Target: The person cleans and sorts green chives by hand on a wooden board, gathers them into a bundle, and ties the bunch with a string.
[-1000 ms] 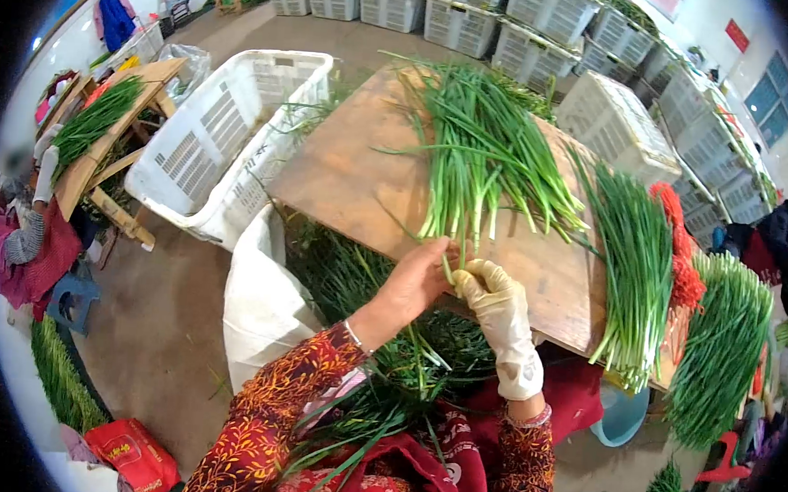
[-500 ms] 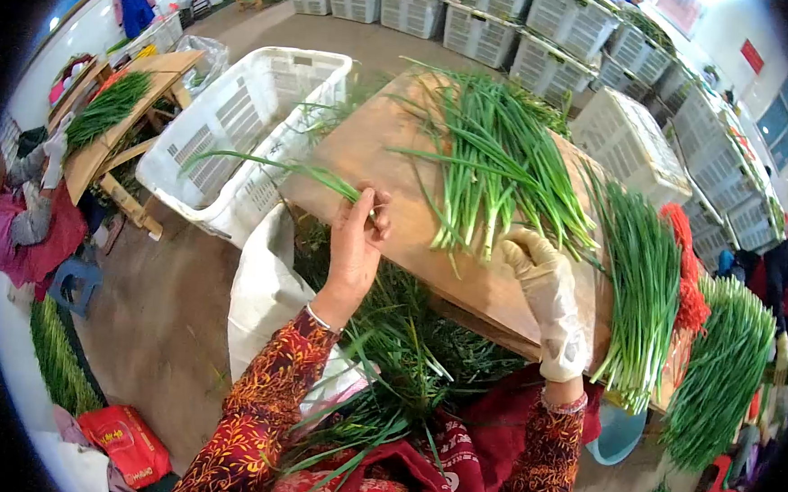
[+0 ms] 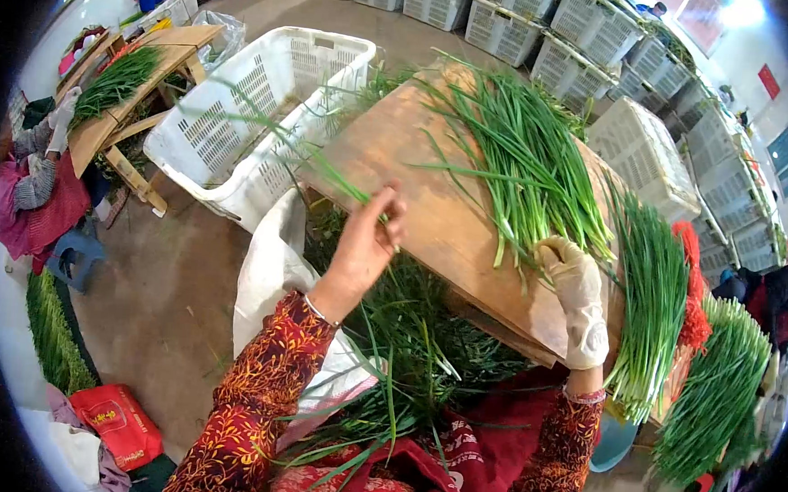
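Observation:
My left hand, bare with a bracelet at the wrist, has its fingers closed on a few long green stalks, which point up and left and are blurred. My right hand, in a pale glove, is bent at the lower ends of a loose pile of green stalks on the wooden board; whether its fingertips grip a stalk is hidden. To the right of that pile lies a neat bundle with white ends. More loose greens lie below the board, by my lap.
A white crate stands beyond the board's left edge, a white sack below it. Red ties and another bundle are at the right. Stacked crates line the back. Another person sits at the far left.
The view has shifted a little. My left hand has turned, and its stalks are now blurred. My right hand remains by the lower ends of the pile.

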{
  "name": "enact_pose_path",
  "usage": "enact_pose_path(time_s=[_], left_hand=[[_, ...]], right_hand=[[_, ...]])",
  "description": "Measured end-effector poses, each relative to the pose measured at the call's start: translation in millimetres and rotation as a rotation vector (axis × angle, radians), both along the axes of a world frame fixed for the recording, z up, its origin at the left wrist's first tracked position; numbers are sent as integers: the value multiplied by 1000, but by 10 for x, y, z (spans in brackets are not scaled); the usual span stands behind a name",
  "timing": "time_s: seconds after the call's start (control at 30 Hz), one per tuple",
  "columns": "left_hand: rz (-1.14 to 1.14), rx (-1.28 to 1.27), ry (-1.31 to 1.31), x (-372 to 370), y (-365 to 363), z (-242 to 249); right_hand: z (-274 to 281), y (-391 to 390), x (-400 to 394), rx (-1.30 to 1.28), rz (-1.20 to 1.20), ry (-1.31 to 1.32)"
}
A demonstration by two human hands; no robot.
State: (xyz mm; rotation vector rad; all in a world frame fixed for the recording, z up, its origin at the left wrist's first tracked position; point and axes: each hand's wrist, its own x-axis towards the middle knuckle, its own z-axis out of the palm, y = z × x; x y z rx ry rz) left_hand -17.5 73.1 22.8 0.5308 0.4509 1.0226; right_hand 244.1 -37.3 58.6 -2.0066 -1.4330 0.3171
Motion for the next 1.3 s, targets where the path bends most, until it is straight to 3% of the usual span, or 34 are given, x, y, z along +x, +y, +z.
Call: enact_pose_path(time_s=[0.13,0.2,0.27,0.33,0.4,0.47,0.53,0.57,0.6,0.67,0.73,0.8,0.87,1.0,1.1,1.13,1.2,1.3], left_hand=[[-201,-132,5,226,-246,-157],[-205,-118,-19,305,-303,-140],[-211,-100,-39,300,-317,-94],[-180,-68,-5,267,-308,-51],[-151,-67,-2,202,-255,-56],[-95,-49,-24,139,-177,-49],[27,-42,-36,46,-70,15],[95,-3,-46,-2,12,27],[164,36,-55,-46,91,41],[198,101,-63,-73,142,91],[158,58,-96,-29,135,115],[46,0,-42,56,-26,112],[-63,5,-22,167,-179,10],[-222,-9,45,319,-411,-136],[-293,-32,117,407,-503,-119],[-293,-38,119,443,-527,-104],[-335,-16,76,505,-560,-53],[-378,-14,43,548,-548,-119]], right_hand=[[137,248,-247,222,91,-265],[97,415,-400,64,104,-478],[-43,490,-391,108,79,-550],[-4,530,-350,163,102,-401],[95,410,-270,323,6,-68],[381,189,-222,356,-60,494],[670,-232,-331,329,-22,519],[558,-437,-330,197,228,1107],[545,-501,-453,-58,595,755],[585,-654,-861,-651,889,178],[540,-549,-946,-416,673,-64],[432,-213,-876,-295,204,-283],[221,67,-755,-231,16,-356],[-74,224,-567,-253,-22,-483],[231,66,-637,-280,5,438],[200,11,-648,-286,5,441],[128,-134,-662,-226,195,1000],[61,-205,-757,-232,174,993]])
